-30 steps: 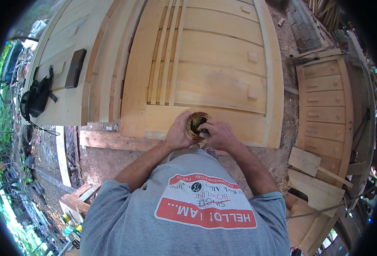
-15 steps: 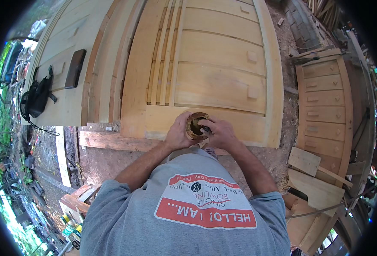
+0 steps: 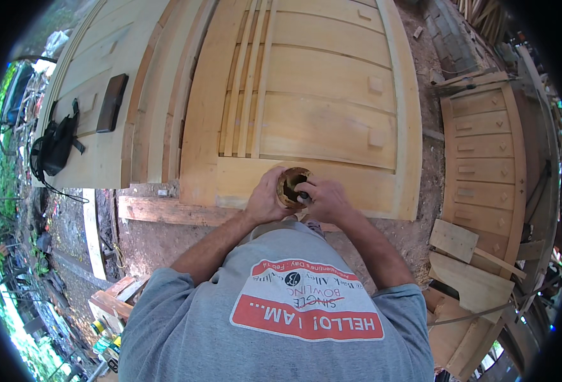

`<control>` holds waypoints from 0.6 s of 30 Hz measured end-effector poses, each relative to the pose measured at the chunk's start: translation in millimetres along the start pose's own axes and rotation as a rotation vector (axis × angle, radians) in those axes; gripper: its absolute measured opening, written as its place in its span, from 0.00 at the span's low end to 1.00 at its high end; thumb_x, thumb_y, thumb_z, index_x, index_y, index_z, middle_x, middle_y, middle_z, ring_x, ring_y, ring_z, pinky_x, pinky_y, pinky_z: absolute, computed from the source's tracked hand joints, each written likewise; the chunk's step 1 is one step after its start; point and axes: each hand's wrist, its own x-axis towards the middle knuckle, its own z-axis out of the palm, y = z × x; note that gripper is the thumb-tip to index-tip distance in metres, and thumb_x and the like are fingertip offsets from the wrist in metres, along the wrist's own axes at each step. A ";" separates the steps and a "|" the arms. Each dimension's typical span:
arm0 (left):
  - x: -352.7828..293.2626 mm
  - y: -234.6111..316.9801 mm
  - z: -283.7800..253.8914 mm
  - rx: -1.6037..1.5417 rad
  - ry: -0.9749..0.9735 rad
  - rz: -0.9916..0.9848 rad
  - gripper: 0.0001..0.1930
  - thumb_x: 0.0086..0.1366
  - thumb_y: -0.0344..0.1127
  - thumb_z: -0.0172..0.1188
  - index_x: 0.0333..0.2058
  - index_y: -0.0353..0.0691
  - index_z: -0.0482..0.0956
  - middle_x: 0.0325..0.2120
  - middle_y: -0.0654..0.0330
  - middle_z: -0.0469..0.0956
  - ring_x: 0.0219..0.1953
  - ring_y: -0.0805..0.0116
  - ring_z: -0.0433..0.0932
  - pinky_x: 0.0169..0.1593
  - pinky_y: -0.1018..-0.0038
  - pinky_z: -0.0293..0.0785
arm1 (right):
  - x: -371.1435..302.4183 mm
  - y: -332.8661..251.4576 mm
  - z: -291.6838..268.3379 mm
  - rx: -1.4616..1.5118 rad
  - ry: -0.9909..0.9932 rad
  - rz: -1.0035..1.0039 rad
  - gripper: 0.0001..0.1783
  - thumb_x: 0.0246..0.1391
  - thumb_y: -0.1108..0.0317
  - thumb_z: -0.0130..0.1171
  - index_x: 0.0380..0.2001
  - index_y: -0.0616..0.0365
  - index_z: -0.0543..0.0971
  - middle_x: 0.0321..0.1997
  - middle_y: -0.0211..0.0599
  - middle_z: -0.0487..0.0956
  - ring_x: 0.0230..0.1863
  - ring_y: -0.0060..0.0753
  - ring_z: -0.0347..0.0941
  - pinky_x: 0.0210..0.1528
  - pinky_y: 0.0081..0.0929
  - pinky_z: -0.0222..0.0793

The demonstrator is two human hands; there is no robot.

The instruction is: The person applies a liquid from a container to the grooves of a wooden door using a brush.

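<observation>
My left hand point(image 3: 265, 196) is wrapped round the side of a small round open can point(image 3: 283, 185), whose rim and inner wall are crusted yellow-brown. My right hand point(image 3: 327, 201) pinches the dark end of a short tool point(image 3: 304, 195) that reaches into the can's mouth. The tool's lower end is hidden inside, so I cannot tell its kind. Both hands are held in front of my body, over the near edge of a large pale wooden door point(image 3: 328, 121) with raised panels and long vertical strips.
Left of the door lies another panelled door point(image 3: 99, 153), bearing a dark rectangular block point(image 3: 111, 103) and a black strapped bag point(image 3: 56, 146). A timber beam point(image 3: 160, 211) runs below. At right stand a smaller wooden panel point(image 3: 484, 149) and cut boards point(image 3: 468, 280).
My right hand has shifted slightly with the dark tool, which tilts differently at the can's mouth. My left hand and the can stay in place.
</observation>
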 end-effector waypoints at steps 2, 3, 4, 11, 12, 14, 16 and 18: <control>-1.5 -4.9 4.2 -0.012 0.009 -0.006 0.61 0.41 0.56 0.85 0.67 0.32 0.59 0.59 0.42 0.72 0.63 0.43 0.73 0.67 0.56 0.70 | -2.2 2.6 4.1 0.015 -0.005 -0.016 0.17 0.48 0.67 0.72 0.44 0.47 0.85 0.37 0.39 0.84 0.36 0.50 0.82 0.36 0.43 0.78; -1.2 -5.0 4.6 -0.025 0.018 -0.013 0.61 0.41 0.55 0.85 0.67 0.33 0.60 0.59 0.42 0.72 0.63 0.43 0.73 0.67 0.56 0.70 | -2.1 2.2 3.9 0.062 0.011 0.001 0.17 0.47 0.68 0.72 0.44 0.47 0.85 0.37 0.39 0.84 0.36 0.50 0.82 0.36 0.43 0.78; -1.3 -5.4 4.6 -0.026 0.018 -0.013 0.61 0.41 0.55 0.85 0.67 0.33 0.60 0.59 0.42 0.72 0.63 0.43 0.73 0.67 0.56 0.70 | -1.9 1.4 3.5 0.108 0.027 0.018 0.18 0.46 0.68 0.72 0.44 0.47 0.85 0.37 0.39 0.84 0.35 0.50 0.82 0.36 0.43 0.78; -4.4 -15.0 9.6 0.004 0.018 -0.005 0.59 0.42 0.54 0.85 0.66 0.33 0.60 0.59 0.43 0.71 0.62 0.43 0.73 0.66 0.56 0.71 | -0.1 -8.8 -3.5 -0.028 -0.018 0.012 0.18 0.48 0.66 0.69 0.45 0.48 0.85 0.42 0.39 0.84 0.38 0.51 0.82 0.39 0.45 0.78; -2.6 -13.1 9.2 0.013 0.026 0.010 0.59 0.42 0.54 0.85 0.66 0.33 0.60 0.59 0.43 0.71 0.62 0.43 0.73 0.66 0.56 0.71 | -0.5 -6.4 0.0 0.050 -0.009 0.021 0.18 0.48 0.66 0.70 0.45 0.48 0.85 0.42 0.39 0.84 0.38 0.51 0.82 0.39 0.45 0.78; -2.1 -8.8 7.7 0.000 0.016 0.015 0.56 0.45 0.53 0.84 0.66 0.33 0.61 0.59 0.43 0.70 0.63 0.43 0.72 0.66 0.55 0.71 | -2.1 -1.9 3.0 0.128 0.002 0.032 0.19 0.47 0.66 0.70 0.46 0.48 0.85 0.43 0.39 0.84 0.38 0.51 0.82 0.39 0.45 0.78; -2.5 -6.3 5.7 -0.011 0.013 0.020 0.53 0.48 0.53 0.83 0.66 0.34 0.62 0.60 0.44 0.70 0.63 0.42 0.70 0.66 0.55 0.70 | -0.1 -6.5 -2.8 0.099 0.131 0.011 0.17 0.48 0.67 0.73 0.44 0.48 0.85 0.37 0.39 0.84 0.36 0.50 0.82 0.36 0.43 0.78; -2.3 -8.4 6.0 0.005 0.011 0.009 0.59 0.41 0.54 0.85 0.66 0.34 0.61 0.59 0.43 0.71 0.62 0.44 0.73 0.66 0.56 0.71 | -0.5 -5.7 -0.8 0.039 0.109 0.022 0.17 0.49 0.66 0.73 0.44 0.48 0.85 0.37 0.39 0.84 0.37 0.50 0.82 0.36 0.43 0.78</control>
